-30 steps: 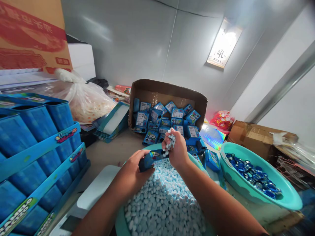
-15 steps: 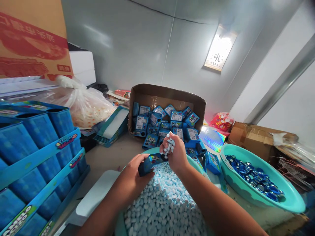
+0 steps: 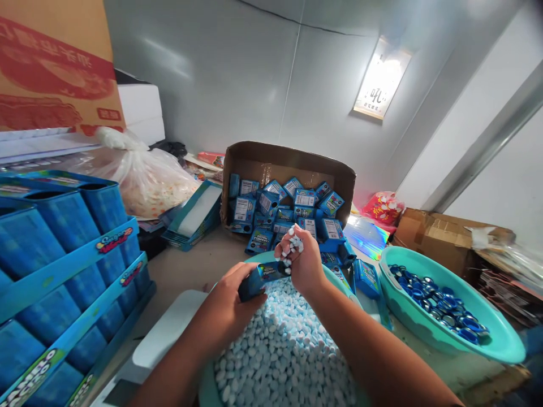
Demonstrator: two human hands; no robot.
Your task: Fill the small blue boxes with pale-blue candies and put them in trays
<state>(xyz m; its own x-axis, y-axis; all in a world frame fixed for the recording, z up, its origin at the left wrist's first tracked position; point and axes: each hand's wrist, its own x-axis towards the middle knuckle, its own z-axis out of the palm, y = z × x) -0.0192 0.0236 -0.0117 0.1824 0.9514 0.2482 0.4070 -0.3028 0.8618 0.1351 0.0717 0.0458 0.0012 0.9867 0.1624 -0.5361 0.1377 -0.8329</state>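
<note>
Both hands meet over the basin of candies. The left hand grips a small blue box, its long axis pointing right toward the right hand, whose fingers cup candies just above the box's open end.

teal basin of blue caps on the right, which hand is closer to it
Right. The right hand, gripping a fistful of pale candies, is on the side of the teal basin of blue caps. The left hand, holding a small blue box, lies farther away.

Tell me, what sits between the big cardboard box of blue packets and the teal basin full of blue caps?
In the head view, between the cardboard box and the basin of caps lie a shiny holographic sheet and a few loose blue packets on the table.
</note>
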